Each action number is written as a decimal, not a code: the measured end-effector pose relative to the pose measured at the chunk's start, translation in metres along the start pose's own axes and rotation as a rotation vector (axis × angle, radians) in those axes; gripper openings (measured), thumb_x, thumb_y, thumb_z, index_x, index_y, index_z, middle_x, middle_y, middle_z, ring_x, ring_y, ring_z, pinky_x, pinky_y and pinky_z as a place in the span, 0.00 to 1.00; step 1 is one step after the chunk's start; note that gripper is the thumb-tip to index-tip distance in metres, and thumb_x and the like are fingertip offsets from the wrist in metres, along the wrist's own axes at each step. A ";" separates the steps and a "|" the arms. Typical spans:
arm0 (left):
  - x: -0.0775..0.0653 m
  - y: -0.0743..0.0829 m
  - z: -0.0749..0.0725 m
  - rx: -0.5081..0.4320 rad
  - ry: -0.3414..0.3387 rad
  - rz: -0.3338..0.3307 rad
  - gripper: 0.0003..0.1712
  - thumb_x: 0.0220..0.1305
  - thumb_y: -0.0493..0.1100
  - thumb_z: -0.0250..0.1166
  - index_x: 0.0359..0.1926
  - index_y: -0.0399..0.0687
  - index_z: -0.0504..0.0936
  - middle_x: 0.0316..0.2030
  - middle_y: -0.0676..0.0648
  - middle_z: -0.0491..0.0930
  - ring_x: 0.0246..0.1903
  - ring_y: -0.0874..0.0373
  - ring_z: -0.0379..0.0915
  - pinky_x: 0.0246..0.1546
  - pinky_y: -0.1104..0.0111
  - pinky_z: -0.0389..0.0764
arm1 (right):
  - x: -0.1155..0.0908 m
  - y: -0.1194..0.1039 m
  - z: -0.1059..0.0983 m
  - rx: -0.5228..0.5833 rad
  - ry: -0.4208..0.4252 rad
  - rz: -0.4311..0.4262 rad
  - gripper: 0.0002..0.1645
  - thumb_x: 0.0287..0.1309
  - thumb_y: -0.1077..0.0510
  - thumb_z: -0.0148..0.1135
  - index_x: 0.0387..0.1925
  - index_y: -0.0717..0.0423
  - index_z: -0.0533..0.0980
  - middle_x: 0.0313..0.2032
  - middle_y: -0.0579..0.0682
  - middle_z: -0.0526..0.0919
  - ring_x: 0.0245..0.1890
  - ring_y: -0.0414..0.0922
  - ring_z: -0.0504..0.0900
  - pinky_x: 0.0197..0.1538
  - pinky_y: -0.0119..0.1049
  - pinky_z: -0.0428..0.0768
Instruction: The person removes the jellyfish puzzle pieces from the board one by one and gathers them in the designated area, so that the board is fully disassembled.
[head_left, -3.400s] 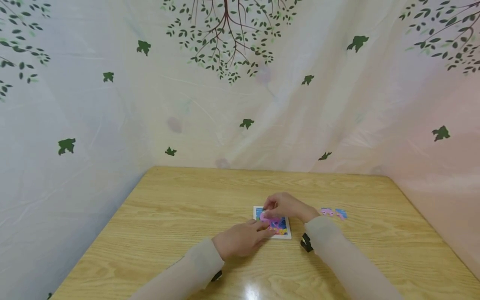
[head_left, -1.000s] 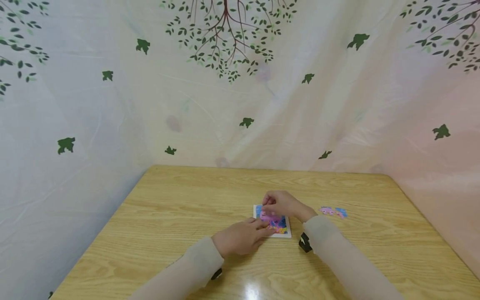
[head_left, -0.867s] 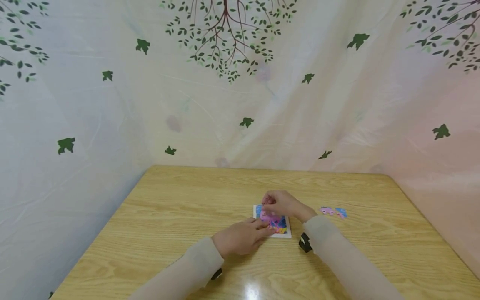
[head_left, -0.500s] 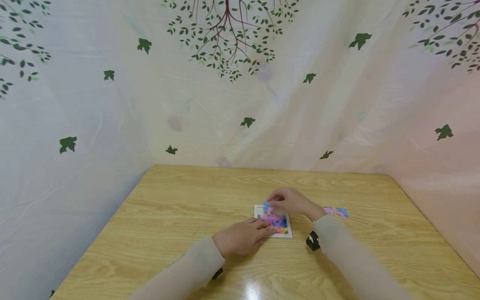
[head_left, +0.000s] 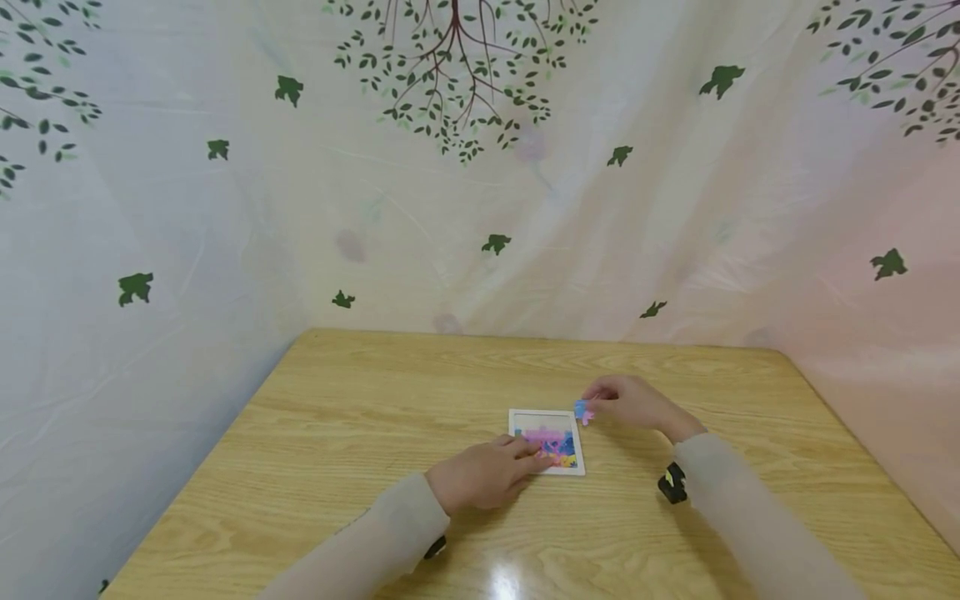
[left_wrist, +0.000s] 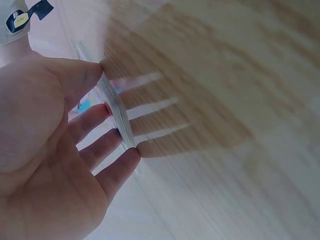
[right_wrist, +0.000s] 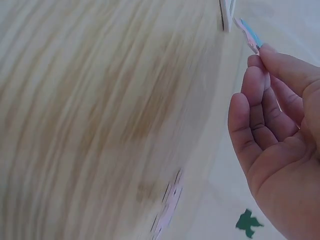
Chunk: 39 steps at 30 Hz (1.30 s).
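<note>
A small jigsaw puzzle (head_left: 540, 412) in a white frame lies on the table, with pink, blue and yellow pieces in its lower part and a bare pale strip along its upper part. My left hand (head_left: 483, 477) rests on its lower left, fingers extended over the picture; in the left wrist view the thumb and fingertips are at the frame's edge. Just off the frame's upper right corner, my right hand (head_left: 633, 404) pinches a blue and pink jigsaw piece (head_left: 582, 412) between thumb and fingertips. Edge-on, the same piece (right_wrist: 251, 36) shows in the right wrist view.
Loose pink pieces (right_wrist: 170, 207) lie on the table in the right wrist view; in the head view the right hand and forearm hide them. The wooden table (head_left: 360, 392) meets a printed curtain (head_left: 420, 208) behind and at both sides.
My right hand has lifted the blue and pink jigsaw piece from the frame's upper part and carried it right, baring the pale strip. The left hand has stayed in place.
</note>
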<state>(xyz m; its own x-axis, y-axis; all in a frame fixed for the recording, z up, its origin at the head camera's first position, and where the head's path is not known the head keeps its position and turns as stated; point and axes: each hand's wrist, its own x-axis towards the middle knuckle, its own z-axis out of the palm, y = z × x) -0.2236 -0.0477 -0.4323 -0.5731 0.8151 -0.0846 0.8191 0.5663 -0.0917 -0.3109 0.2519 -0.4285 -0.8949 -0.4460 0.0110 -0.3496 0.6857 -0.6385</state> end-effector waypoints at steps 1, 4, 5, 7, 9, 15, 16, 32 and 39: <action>0.000 0.000 0.000 -0.008 -0.004 -0.003 0.29 0.81 0.48 0.54 0.79 0.62 0.65 0.72 0.48 0.70 0.70 0.51 0.68 0.68 0.61 0.73 | -0.002 0.003 -0.003 0.001 0.000 0.001 0.11 0.72 0.54 0.65 0.47 0.55 0.84 0.38 0.45 0.87 0.39 0.43 0.81 0.44 0.39 0.80; 0.000 0.000 0.000 -0.015 -0.008 -0.006 0.29 0.81 0.48 0.54 0.79 0.63 0.65 0.72 0.48 0.70 0.70 0.51 0.68 0.68 0.61 0.73 | -0.009 0.011 -0.010 0.002 -0.006 0.016 0.12 0.72 0.55 0.64 0.48 0.57 0.84 0.39 0.47 0.86 0.37 0.43 0.79 0.41 0.37 0.80; 0.000 0.001 0.000 -0.018 -0.007 -0.006 0.29 0.81 0.47 0.54 0.79 0.63 0.65 0.72 0.48 0.70 0.70 0.51 0.68 0.68 0.61 0.73 | -0.011 0.013 -0.012 0.006 -0.008 0.026 0.12 0.72 0.55 0.64 0.49 0.58 0.84 0.39 0.47 0.86 0.36 0.43 0.79 0.39 0.37 0.80; 0.000 0.001 0.000 -0.022 -0.006 -0.006 0.29 0.81 0.47 0.54 0.79 0.63 0.66 0.72 0.48 0.70 0.70 0.51 0.68 0.68 0.61 0.73 | -0.015 0.017 -0.016 0.014 -0.014 0.047 0.13 0.72 0.55 0.64 0.49 0.60 0.83 0.40 0.49 0.85 0.33 0.43 0.77 0.34 0.36 0.79; 0.000 0.001 0.000 -0.018 -0.002 -0.002 0.29 0.81 0.47 0.54 0.79 0.62 0.66 0.72 0.48 0.70 0.70 0.51 0.68 0.69 0.61 0.73 | -0.019 0.022 -0.019 0.014 -0.016 0.067 0.14 0.71 0.55 0.65 0.49 0.61 0.83 0.40 0.49 0.85 0.32 0.43 0.76 0.32 0.34 0.78; -0.002 0.002 -0.001 -0.013 0.004 -0.002 0.28 0.81 0.47 0.55 0.78 0.61 0.67 0.72 0.48 0.71 0.70 0.51 0.69 0.69 0.62 0.72 | -0.027 0.035 -0.024 0.037 -0.035 0.117 0.12 0.72 0.58 0.63 0.48 0.64 0.81 0.36 0.49 0.82 0.30 0.43 0.76 0.30 0.32 0.76; -0.002 0.002 -0.001 -0.013 0.003 -0.005 0.28 0.81 0.47 0.55 0.78 0.61 0.67 0.72 0.48 0.71 0.70 0.50 0.69 0.69 0.62 0.72 | -0.028 0.036 -0.024 0.051 -0.041 0.126 0.12 0.72 0.59 0.63 0.48 0.65 0.81 0.35 0.49 0.82 0.29 0.43 0.76 0.29 0.32 0.76; -0.002 0.003 -0.005 -0.012 -0.016 -0.010 0.29 0.81 0.47 0.54 0.78 0.61 0.66 0.72 0.48 0.70 0.70 0.52 0.68 0.69 0.63 0.72 | -0.032 0.042 -0.028 0.075 -0.074 0.171 0.09 0.73 0.59 0.62 0.45 0.63 0.80 0.27 0.48 0.79 0.24 0.41 0.72 0.21 0.28 0.68; -0.001 0.003 -0.004 -0.046 -0.010 -0.022 0.29 0.81 0.46 0.54 0.78 0.61 0.66 0.73 0.48 0.69 0.70 0.51 0.68 0.70 0.62 0.71 | -0.032 0.042 -0.029 0.063 -0.068 0.172 0.09 0.73 0.59 0.61 0.46 0.62 0.80 0.28 0.49 0.79 0.24 0.42 0.73 0.22 0.30 0.69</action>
<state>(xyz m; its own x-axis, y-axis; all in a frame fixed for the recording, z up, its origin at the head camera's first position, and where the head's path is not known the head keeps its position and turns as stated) -0.2205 -0.0459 -0.4281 -0.5909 0.8013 -0.0933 0.8066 0.5892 -0.0476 -0.3046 0.3116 -0.4329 -0.9184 -0.3648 -0.1529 -0.1733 0.7186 -0.6735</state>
